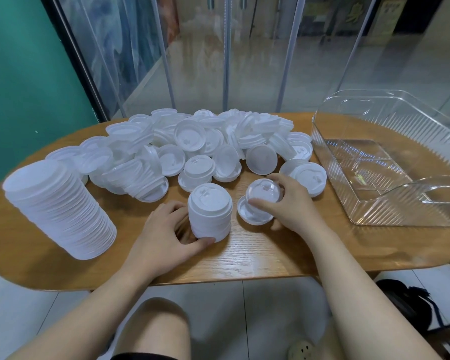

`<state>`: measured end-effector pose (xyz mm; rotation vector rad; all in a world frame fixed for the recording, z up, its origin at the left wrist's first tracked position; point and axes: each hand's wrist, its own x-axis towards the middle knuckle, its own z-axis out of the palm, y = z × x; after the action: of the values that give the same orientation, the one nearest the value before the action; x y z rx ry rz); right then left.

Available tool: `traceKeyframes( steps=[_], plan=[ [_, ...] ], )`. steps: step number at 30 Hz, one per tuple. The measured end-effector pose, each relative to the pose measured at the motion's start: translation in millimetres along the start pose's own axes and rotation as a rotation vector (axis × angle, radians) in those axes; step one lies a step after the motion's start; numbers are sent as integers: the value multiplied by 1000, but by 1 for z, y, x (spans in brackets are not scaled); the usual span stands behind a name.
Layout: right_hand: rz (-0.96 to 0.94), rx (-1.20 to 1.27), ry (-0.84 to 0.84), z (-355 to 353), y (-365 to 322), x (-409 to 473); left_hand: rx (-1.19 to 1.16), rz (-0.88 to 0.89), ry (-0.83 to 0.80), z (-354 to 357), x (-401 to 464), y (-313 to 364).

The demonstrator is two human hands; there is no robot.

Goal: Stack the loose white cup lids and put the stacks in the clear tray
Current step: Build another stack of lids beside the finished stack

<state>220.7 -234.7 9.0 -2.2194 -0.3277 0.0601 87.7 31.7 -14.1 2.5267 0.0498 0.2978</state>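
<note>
Stacking lids at the table's near edge; clear tray (374,175) still without stacks.

Left hand (164,229) curled round short upright lid stack (209,211). Right hand (286,203) pinching single lid (264,190), tilted, above another flat lid (252,216). Stack just left of held lid, axis vertical. Tray well to the right, nearer the right hand. Loose lid heap (192,141) behind.

White lids (192,141) heaped on a tan wood-grain table (257,250). The tray (374,206) is clear, its walls ribbed with fine lines. Behind, a teal wall (24,74); below, pale grey floor tiles (270,307).
</note>
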Motion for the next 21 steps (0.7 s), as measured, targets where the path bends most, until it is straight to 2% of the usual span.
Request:
traceKeyframes(
  steps=[6,10,12,16,21],
  plan=[
    [-28,-128,0,0,-7,-2,-2,8,9,1,0,0],
    [-115,72,132,-4,-32,-14,9,5,15,1,-1,1],
    [-182,177,102,1,-48,-24,1,5,20,1,-1,3],
    [-324,129,5,28,-69,-43,-6,19,18,0,-1,3],
    [-330,87,14,45,-75,-39,-19,21,16,0,-1,2]
  ],
)
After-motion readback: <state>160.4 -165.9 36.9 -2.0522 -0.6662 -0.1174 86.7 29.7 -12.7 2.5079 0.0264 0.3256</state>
